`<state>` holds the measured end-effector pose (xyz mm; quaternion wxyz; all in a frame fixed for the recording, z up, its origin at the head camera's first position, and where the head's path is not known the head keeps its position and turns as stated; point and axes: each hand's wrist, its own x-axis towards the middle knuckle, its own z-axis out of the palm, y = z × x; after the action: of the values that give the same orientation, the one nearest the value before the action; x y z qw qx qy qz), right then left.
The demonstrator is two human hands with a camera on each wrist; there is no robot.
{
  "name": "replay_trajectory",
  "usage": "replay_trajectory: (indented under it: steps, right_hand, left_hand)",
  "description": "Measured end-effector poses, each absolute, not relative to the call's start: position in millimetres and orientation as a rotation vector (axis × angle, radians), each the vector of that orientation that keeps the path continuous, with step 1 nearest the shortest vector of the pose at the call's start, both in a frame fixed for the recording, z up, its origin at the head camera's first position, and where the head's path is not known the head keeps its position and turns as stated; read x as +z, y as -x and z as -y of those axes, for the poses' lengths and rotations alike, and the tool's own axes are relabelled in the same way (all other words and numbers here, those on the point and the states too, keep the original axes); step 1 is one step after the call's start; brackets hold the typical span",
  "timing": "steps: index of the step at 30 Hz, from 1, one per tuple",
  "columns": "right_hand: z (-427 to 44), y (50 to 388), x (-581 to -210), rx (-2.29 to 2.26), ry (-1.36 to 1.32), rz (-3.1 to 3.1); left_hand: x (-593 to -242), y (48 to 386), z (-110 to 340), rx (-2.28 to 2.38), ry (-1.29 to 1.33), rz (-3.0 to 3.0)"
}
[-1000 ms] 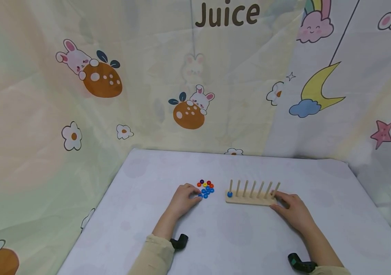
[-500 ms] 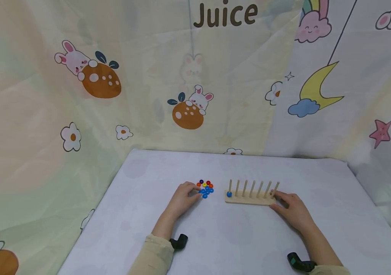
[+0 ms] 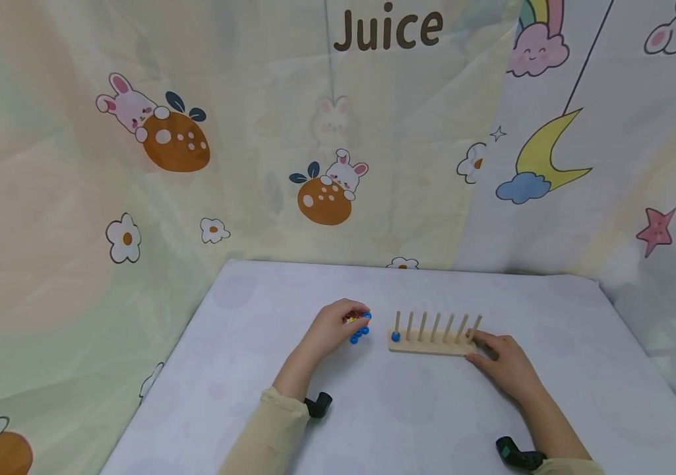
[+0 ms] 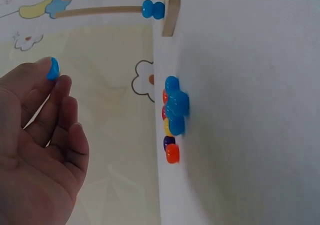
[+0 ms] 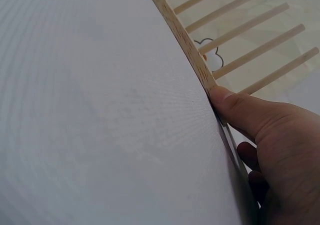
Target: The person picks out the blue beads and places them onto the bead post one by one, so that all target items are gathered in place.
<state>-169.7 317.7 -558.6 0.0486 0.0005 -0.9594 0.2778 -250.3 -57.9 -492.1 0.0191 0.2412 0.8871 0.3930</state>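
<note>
My left hand (image 3: 328, 328) is raised over the bead pile and pinches a blue bead (image 4: 53, 69) between thumb and forefinger. Below it, several blue beads (image 4: 179, 105) lie on the table with red, orange (image 4: 172, 154), yellow and dark purple ones; the hand partly hides them in the head view. To the right stands a wooden peg board (image 3: 429, 348) with a row of upright pegs. Blue (image 3: 396, 336) shows at the foot of its leftmost peg, as two rounded shapes in the left wrist view. My right hand (image 3: 508, 366) grips the board's right end, thumb on its front edge.
A white cloth-covered table (image 3: 409, 402) bears everything. Behind it hangs a printed curtain (image 3: 254, 132) with cartoon rabbits and a moon. Black wrist devices (image 3: 318, 405) sit at both cuffs.
My left hand has picked a blue bead from the near left of the pile and lifted it up and to the right. The right hand and peg board stay in place.
</note>
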Motion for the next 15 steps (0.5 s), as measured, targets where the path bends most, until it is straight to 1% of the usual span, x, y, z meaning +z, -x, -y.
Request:
replay_trajectory:
  steps: [6, 15]
  right_hand:
    - [-318.2, 169.8, -559.8, 0.857, -0.008, 2.916]
    - [-318.7, 170.3, -561.0, 0.860, -0.008, 2.916]
  left_hand:
    - [-479.2, 254.2, 41.0, 1.243, -0.803, -2.702]
    - [-481.8, 258.2, 22.5, 1.292, -0.764, -2.658]
